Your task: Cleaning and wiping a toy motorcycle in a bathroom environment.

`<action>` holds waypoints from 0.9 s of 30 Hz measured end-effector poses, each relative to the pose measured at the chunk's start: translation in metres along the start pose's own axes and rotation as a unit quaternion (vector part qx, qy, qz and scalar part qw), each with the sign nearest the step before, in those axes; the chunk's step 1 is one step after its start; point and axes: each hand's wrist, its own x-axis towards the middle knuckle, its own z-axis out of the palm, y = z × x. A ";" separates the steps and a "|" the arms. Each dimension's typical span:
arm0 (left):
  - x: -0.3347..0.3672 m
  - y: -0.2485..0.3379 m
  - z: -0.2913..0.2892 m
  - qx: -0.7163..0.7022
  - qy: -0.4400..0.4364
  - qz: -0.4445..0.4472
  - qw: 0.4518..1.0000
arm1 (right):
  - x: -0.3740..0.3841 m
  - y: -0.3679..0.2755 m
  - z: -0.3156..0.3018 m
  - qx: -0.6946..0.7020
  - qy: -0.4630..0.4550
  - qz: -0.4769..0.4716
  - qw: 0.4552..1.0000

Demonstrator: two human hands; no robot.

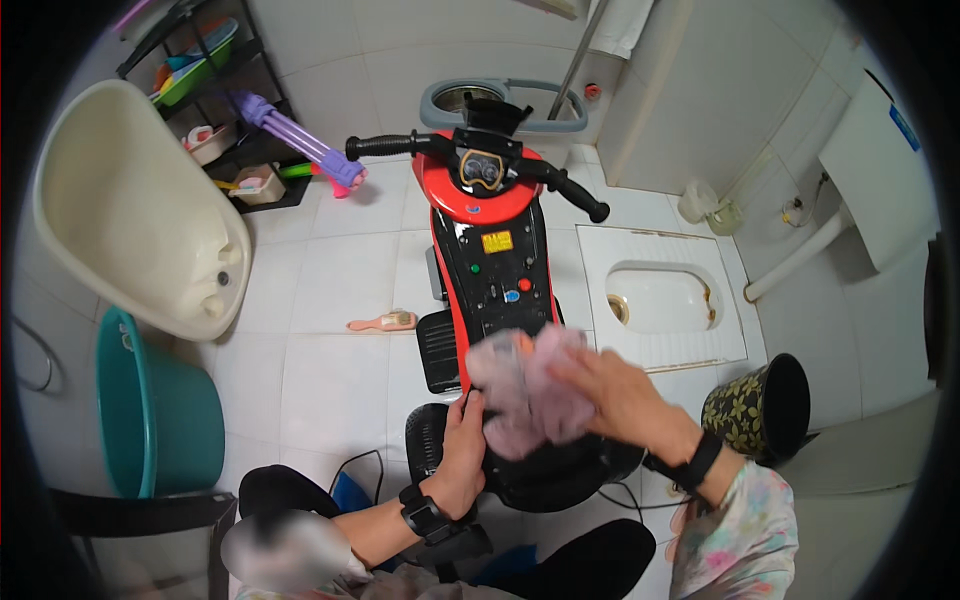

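Observation:
A red and black ride-on toy motorcycle (490, 285) stands in front of me, its handlebars pointing away. My right hand (625, 400) is closed on a crumpled pale pink cloth (525, 400), slightly blurred, over the front of the seat. The cloth hides part of the body below the buttons. My left hand (462, 445) grips the left side edge of the motorcycle near the seat, fingers bent against it. The black seat (560, 480) shows beneath the cloth and between my hands.
A scrub brush (383, 321) lies on the tiles at left. Beyond it stand a cream baby bathtub (130, 220), a teal bucket (185, 420) and a shelf with a purple toy (300, 140). At right are a squat toilet (660, 295) and a flowered bin (745, 405); a mop bucket (545, 88) stands behind.

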 end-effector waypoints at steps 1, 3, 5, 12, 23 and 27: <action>-0.005 0.000 -0.004 -0.005 0.007 0.000 1.000 | -0.010 -0.007 -0.005 0.012 -0.007 -0.040 0.999; -0.013 -0.004 -0.007 -0.033 0.018 0.000 0.999 | -0.034 -0.018 -0.010 0.048 -0.065 -0.042 0.996; -0.024 -0.007 -0.006 -0.031 0.044 -0.013 0.998 | -0.024 -0.014 -0.012 0.046 -0.054 -0.078 0.994; -0.023 -0.014 0.011 0.055 0.070 0.057 0.994 | 0.071 0.037 0.001 -0.024 0.105 -0.064 0.992; 0.001 0.026 -0.042 0.121 0.059 0.066 0.989 | 0.019 -0.009 0.008 0.158 0.003 -0.018 0.987; -0.004 0.021 -0.030 0.159 0.079 0.086 0.980 | 0.091 0.009 0.027 0.013 0.127 -0.044 0.991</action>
